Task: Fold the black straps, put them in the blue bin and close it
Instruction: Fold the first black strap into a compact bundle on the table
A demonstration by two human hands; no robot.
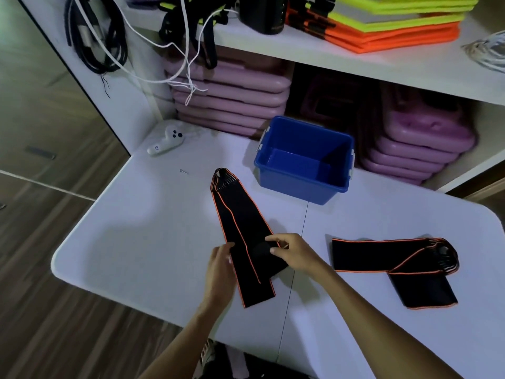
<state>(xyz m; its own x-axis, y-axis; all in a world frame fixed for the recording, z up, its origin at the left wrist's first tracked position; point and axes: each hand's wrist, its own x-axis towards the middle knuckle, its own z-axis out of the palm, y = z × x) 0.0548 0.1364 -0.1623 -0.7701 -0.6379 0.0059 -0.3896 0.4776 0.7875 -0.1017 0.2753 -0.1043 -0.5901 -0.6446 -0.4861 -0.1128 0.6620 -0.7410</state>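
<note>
While most surfaces carry no readable writing, the white handheld controller (pixel 166 140) at the upper left of the table (pixel 131 242) shows a small dark blue mark on its grip, too small to read, and dark round buttons on its rounded head. Above it, black cables (pixel 94 36) and thin white cords (pixel 188 64) hang in loops from the shelf (pixel 355 61). The table is smooth, white and round-cornered, with a thin seam running down its middle.

Left of centre, the left hand (pixel 218 269) rests with loosely curled fingers against the left edge of a long black strap (pixel 240 228), a flat woven band edged with orange piping that narrows to a gathered, ribbed end pointing toward the upper frame. Just to the right, the right hand (pixel 293 253) pinches the strap's right edge between thumb and fingers, near a round dark patch on the fabric. The two hands sit close together, the band between them.

Above and right of the strap stands the blue bin (pixel 303 184), glossy plastic, rectangular, lid off, with pale latches on its sides; nothing lies inside. Behind it, stacks of matte pink lids (pixel 232 99) fill the lower shelf space.

At the right, a second black strap (pixel 396 263) lies bent back on itself, well apart from the hands. At the upper right, folded yellow and orange vests (pixel 396 26) lie stacked.
</note>
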